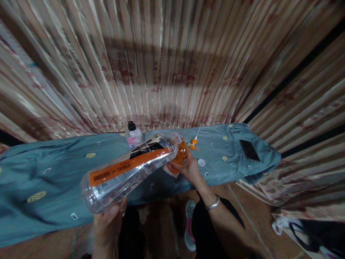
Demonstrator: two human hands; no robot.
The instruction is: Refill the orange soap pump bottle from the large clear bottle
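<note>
While the left hand [109, 220] holds the big bottle [129, 169] from below near its base, apparently to prop its slant, the right hand [190, 168] clasps the orange bottle [181, 154] at the other end, seemingly to steady it. Whether the 2 mouths meet, I cannot tell. Just beyond the right hand lies 1 pump [194, 141], probably for easy reach.

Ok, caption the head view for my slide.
Left hand holds a large clear bottle, right hand an orange bottle near its neck.

A silver bangle [212, 203] goes with black trousers [210, 230] and a grey, pink-trimmed shoe [188, 223].
</note>
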